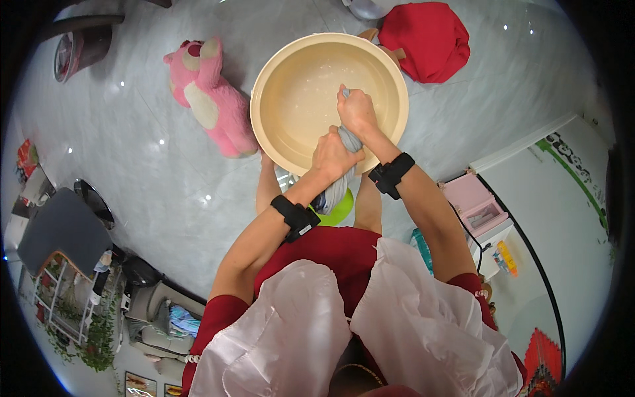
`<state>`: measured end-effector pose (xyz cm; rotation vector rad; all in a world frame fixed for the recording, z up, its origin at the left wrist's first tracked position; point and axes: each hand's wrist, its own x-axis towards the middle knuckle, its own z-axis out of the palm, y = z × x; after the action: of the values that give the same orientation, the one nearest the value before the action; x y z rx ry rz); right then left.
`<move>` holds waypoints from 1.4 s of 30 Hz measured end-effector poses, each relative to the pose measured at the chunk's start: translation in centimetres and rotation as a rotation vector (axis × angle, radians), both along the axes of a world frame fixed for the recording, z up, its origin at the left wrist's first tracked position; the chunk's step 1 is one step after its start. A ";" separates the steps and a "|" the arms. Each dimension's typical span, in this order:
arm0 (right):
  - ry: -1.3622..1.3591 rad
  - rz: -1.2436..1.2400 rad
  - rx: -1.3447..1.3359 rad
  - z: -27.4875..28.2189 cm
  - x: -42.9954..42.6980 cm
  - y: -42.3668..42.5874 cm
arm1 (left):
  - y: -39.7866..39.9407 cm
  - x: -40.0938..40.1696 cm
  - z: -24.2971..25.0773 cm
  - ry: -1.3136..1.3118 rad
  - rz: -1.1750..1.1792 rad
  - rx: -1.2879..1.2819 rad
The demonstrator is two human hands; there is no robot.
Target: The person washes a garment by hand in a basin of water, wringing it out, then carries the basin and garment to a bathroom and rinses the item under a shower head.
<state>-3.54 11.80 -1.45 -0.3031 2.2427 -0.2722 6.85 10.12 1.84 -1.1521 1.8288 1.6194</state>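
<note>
A twisted grey cloth (350,140) runs between my two hands, over the near right part of a cream plastic tub (255,101). My left hand (333,155) grips it near the tub's close rim. Farther forward, my right hand (358,110) is closed around the other end, and a bit of cloth pokes out past the fist. The loose lower part of the cloth hangs toward me, with a dark patch partly hidden by my left wrist. Water with a few bubbles (310,94) lies in the tub. Both wrists wear black straps.
Left of the tub a pink plush bear (216,109) lies on the grey tiled floor (163,188). A red cloth bundle (426,42) sits beyond its right rim. Under my arms is a bright green object (340,211), mostly covered. A trash bin (87,49) stands far left.
</note>
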 end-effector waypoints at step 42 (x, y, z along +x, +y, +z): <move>-0.009 -0.808 -0.608 12.4 -8.3 26.4 | -2.4 -4.9 16.5 0.295 0.415 0.005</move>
<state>-11.81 38.19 10.95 0.3175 2.1194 -1.3790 1.90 7.71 18.36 -1.4257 1.8406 2.1208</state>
